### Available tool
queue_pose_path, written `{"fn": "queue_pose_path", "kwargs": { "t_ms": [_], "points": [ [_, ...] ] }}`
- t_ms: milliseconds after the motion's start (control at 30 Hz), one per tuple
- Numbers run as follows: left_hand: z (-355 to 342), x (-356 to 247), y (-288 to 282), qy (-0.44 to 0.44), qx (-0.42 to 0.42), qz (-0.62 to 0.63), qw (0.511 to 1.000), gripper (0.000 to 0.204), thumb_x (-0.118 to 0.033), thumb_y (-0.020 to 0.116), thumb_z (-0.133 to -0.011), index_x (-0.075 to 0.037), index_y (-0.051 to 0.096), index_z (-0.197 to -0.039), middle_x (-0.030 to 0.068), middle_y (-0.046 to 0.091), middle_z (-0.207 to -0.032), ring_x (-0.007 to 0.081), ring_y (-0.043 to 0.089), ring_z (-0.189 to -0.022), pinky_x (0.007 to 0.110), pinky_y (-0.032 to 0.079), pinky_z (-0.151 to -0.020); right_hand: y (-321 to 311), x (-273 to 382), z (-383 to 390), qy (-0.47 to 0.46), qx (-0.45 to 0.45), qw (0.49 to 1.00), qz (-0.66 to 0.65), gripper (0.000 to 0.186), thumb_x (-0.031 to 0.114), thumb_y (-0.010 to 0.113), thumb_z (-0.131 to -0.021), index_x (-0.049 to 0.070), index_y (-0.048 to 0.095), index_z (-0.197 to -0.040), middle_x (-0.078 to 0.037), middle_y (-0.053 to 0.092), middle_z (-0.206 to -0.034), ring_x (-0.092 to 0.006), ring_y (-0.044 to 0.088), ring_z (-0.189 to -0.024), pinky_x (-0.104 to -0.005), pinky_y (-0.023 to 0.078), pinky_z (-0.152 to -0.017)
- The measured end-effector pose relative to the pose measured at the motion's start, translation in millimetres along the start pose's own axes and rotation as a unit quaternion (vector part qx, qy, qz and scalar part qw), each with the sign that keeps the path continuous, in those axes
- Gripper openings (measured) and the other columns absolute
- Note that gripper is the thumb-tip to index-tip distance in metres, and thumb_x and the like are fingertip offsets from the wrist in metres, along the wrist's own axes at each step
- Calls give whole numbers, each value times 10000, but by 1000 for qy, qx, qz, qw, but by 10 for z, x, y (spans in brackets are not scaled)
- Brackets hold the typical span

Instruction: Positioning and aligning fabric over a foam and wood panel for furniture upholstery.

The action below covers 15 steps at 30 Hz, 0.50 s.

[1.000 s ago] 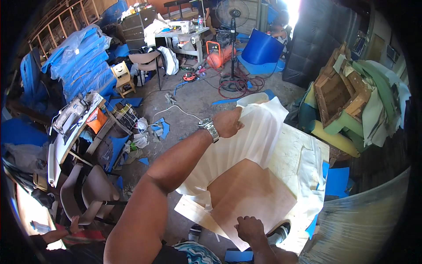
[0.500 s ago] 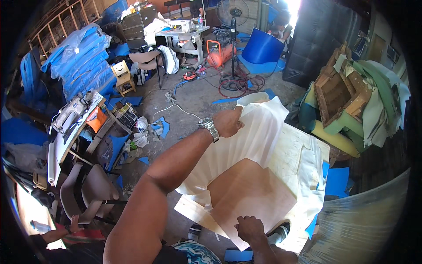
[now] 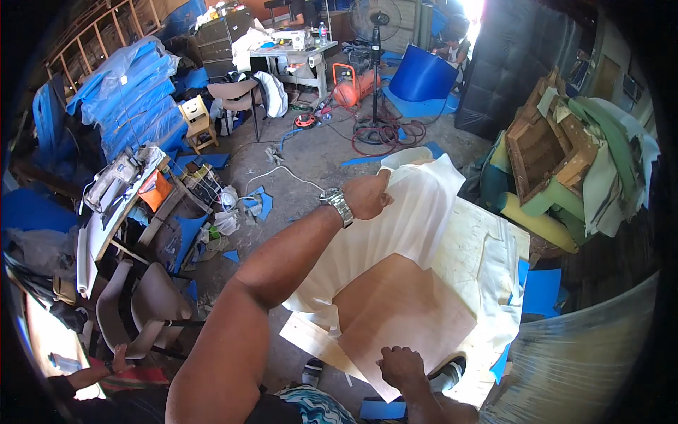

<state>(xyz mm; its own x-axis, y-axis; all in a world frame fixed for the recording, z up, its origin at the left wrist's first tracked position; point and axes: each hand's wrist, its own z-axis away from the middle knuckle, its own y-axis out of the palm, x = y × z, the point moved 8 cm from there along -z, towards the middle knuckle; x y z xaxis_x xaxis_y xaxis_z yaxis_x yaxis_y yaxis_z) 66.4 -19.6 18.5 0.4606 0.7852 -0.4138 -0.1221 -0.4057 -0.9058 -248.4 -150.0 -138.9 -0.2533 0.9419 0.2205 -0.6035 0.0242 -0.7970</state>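
Note:
White pleated fabric [image 3: 417, 205] spreads over a pale wooden panel [image 3: 470, 237] in front of me. Its far left edge is gripped by my left hand [image 3: 367, 198], which wears a metal watch and has its fingers closed. Part of a thin brown sheet [image 3: 406, 311] lies bare on the panel, with the fabric covering its far and left sides. My right hand [image 3: 402, 367] is at the sheet's near part, knuckles up and fingers curled in; whatever it holds, if anything, is hidden.
A sewing machine [image 3: 116, 180] on a table and chairs [image 3: 159, 304] stand at left. Hoses [image 3: 388, 134], a fan stand [image 3: 375, 85] and an orange compressor [image 3: 353, 88] are ahead. Wooden frames [image 3: 544, 152] pile up at right. Another person's hand [image 3: 120, 360] shows at lower left.
Both my hands, the fabric and the brown sheet stay in the same place. At the far back, a person behind the sewing table has shifted slightly.

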Motion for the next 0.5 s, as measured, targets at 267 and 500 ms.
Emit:
{"fn": "queue_pose_path", "kwargs": {
  "t_ms": [267, 500],
  "points": [
    [9, -27, -20, 5, -1, -9, 1000, 436, -247, 626, -898, 59, 448, -1153, 257, 673, -893, 438, 651, -878, 528, 484, -742, -29, 9, 20, -1, -2, 1000, -7, 326, 370, 569, -951, 84, 633, -1094, -156, 680, -1058, -346, 658, -999, -490, 524, -834],
    [3, -13, -4, 6, -1, -1, 1000, 443, -253, 635, -896, 46, 449, -1166, 260, 671, -925, 440, 647, -903, 532, 480, -762, -27, 9, 14, 0, 0, 1000, -7, 322, 367, 570, -951, 83, 634, -1089, -159, 682, -1056, -350, 657, -998, -491, 527, -832]
  ]
}}
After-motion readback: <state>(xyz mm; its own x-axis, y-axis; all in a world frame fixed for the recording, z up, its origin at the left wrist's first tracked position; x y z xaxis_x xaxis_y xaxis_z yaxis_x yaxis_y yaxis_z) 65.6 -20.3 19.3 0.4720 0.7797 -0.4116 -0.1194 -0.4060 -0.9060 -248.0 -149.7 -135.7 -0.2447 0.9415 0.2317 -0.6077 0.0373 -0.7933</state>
